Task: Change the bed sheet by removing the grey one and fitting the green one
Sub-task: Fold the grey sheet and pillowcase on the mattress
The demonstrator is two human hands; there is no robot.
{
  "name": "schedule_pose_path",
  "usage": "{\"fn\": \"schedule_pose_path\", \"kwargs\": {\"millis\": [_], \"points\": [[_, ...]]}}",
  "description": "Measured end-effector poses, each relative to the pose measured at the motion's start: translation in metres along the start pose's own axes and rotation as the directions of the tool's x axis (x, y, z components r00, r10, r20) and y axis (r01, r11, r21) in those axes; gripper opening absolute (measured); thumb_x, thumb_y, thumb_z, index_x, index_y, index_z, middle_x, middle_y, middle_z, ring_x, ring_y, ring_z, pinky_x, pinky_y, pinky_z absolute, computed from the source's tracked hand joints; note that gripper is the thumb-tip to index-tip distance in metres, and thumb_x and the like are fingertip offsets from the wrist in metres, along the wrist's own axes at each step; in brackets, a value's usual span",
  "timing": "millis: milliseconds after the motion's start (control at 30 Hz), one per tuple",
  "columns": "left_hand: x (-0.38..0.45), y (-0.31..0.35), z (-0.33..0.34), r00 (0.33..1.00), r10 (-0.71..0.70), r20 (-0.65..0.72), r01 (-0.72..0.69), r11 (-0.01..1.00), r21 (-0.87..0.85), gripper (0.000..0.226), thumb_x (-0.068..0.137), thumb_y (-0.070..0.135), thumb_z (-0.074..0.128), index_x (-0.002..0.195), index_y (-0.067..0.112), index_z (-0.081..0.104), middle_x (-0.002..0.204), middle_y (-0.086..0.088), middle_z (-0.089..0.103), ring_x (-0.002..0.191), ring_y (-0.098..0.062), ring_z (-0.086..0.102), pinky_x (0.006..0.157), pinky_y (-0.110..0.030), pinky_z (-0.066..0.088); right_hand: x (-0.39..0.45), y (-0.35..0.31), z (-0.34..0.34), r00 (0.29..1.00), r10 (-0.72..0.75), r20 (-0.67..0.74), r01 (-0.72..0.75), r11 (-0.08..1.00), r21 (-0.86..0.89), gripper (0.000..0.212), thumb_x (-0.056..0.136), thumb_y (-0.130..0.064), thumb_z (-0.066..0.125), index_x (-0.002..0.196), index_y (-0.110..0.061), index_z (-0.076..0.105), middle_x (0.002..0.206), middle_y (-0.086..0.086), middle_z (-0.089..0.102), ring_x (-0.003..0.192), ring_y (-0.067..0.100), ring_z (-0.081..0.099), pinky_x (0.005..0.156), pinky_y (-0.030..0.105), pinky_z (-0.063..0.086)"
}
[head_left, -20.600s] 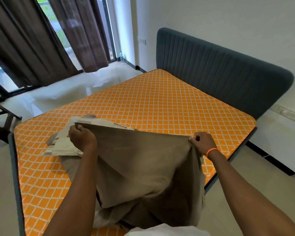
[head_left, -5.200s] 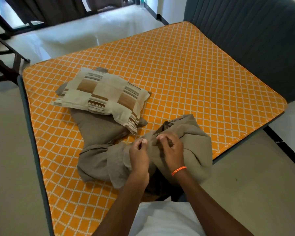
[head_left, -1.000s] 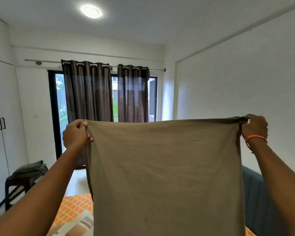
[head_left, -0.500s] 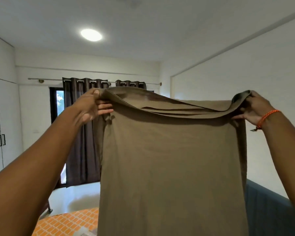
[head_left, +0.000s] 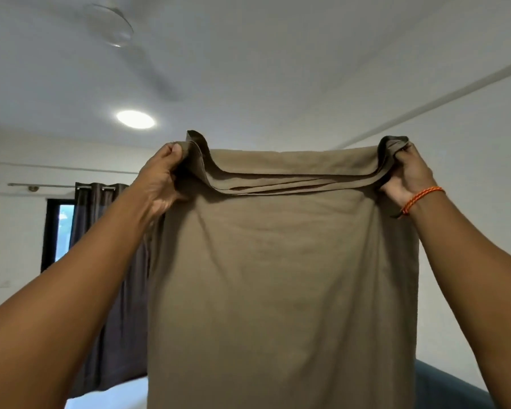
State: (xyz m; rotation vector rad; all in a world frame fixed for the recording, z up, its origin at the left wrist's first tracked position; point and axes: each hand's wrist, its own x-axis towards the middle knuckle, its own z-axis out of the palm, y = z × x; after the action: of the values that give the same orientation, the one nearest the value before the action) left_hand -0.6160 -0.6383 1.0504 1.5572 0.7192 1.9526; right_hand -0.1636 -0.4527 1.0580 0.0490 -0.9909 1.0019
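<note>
a: item?
b: sheet [head_left: 283, 276], folded, held up high in front of me, hanging down.
a: grip?
b: left hand [head_left: 163, 180] and right hand [head_left: 407, 175] each pinch a top corner, fingers closed on stacked layers.
a: handling?
b: i judge it light, soft, floppy; hold by corners and edges.

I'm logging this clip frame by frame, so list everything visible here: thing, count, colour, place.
sheet: 1, grey-brown, held up at centre, top edge folded in layers
ceiling light: 1, white, lit, upper left
ceiling fan: 1, white, top left
curtain: 1 visible, dark brown, left of the sheet
curtain rod: 1, metal, left wall
headboard: 1, dark blue-grey, lower right
bracelet: 1, orange, right wrist
left hand: 1, gripping sheet's top left corner
right hand: 1, gripping top right corner
</note>
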Motion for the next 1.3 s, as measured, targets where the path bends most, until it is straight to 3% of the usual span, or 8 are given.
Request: {"fn": "schedule_pose_path", "kwargs": {"millis": [133,233,400,700,800,933,1033,1300], "points": [[-0.017,0.025,0.026,0.998,0.056,0.031,-0.059,0.993,0.098,0.037,0.108,0.031,0.057,0.141,0.015,0.061,0.144,-0.003,0.062,0.134,-0.026,0.056,0.094,-0.062,0.059,-0.004,-0.06,0.03,0.999,-0.028,0.029,0.027,0.999,0.034,0.032,0.094,0.003,0.055,0.086,-0.019,0.077,0.102,0.011,0.072,0.112,0.03,0.062,0.113,0.06,0.043],[-0.026,0.052,0.047,0.992,0.108,0.06,-0.115,0.985,0.126,0.038,0.108,0.029,0.057,0.144,0.022,0.061,0.143,0.003,0.065,0.132,-0.021,0.059,0.095,-0.058,0.059,0.0,-0.106,0.048,0.993,-0.113,0.022,0.111,0.991,0.074,0.028,0.089,0.005,0.058,0.088,-0.015,0.078,0.103,0.014,0.071,0.11,0.03,0.063,0.113,0.06,0.043],[-0.044,0.094,0.075,0.982,0.181,0.054,-0.188,0.964,0.19,0.035,0.106,0.035,0.059,0.14,0.029,0.064,0.14,0.005,0.068,0.135,-0.022,0.059,0.101,-0.065,0.052,0.006,-0.165,0.062,0.979,-0.176,0.102,0.172,0.984,0.049,0.025,0.084,0.004,0.062,0.085,-0.015,0.078,0.096,0.014,0.071,0.105,0.031,0.064,0.11,0.063,0.045],[-0.089,0.166,0.165,0.931,0.365,-0.005,-0.347,0.889,0.297,0.03,0.104,0.037,0.061,0.132,0.029,0.069,0.132,0.003,0.072,0.129,-0.025,0.063,0.104,-0.062,0.049,0.018,-0.261,0.06,0.961,-0.216,0.173,0.201,0.974,0.101,0.029,0.089,0.008,0.06,0.081,-0.014,0.077,0.092,0.013,0.073,0.097,0.029,0.068,0.103,0.054,0.054],[-0.108,0.181,0.204,0.911,0.411,-0.024,-0.382,0.866,0.324,0.024,0.106,0.037,0.06,0.127,0.032,0.07,0.128,0.006,0.073,0.126,-0.022,0.064,0.103,-0.058,0.052,0.023,-0.297,0.054,0.954,-0.224,0.201,0.203,0.972,0.119,0.028,0.088,0.009,0.06,0.081,-0.013,0.076,0.089,0.013,0.074,0.094,0.028,0.069,0.107,0.058,0.049],[-0.127,0.192,0.245,0.889,0.457,-0.041,-0.416,0.841,0.347,0.025,0.106,0.037,0.059,0.128,0.032,0.07,0.126,0.008,0.074,0.12,-0.017,0.066,0.1,-0.054,0.053,0.026,-0.335,0.037,0.951,-0.212,0.224,0.189,0.975,0.117,0.028,0.088,0.008,0.062,0.082,-0.014,0.079,0.097,0.017,0.073,0.105,0.034,0.066,0.109,0.062,0.046],[-0.138,0.203,0.272,0.88,0.471,-0.057,-0.417,0.825,0.381,0.022,0.105,0.041,0.06,0.123,0.034,0.071,0.127,0.007,0.073,0.126,-0.023,0.064,0.101,-0.055,0.051,0.023,-0.367,0.028,0.949,-0.215,0.229,0.194,0.975,0.108,0.031,0.091,0.008,0.058,0.081,-0.014,0.077,0.095,0.016,0.073,0.101,0.033,0.067,0.108,0.062,0.046],[-0.161,0.254,0.34,0.846,0.532,-0.037,-0.467,0.772,0.432,0.013,0.105,0.044,0.059,0.11,0.038,0.07,0.114,0.013,0.073,0.112,-0.018,0.062,0.084,-0.041,0.045,0.025,-0.452,0.014,0.939,-0.271,0.21,0.243,0.958,0.151,0.03,0.088,0.009,0.059,0.086,-0.014,0.077,0.097,0.016,0.072,0.1,0.034,0.07,0.106,0.062,0.048]]}}
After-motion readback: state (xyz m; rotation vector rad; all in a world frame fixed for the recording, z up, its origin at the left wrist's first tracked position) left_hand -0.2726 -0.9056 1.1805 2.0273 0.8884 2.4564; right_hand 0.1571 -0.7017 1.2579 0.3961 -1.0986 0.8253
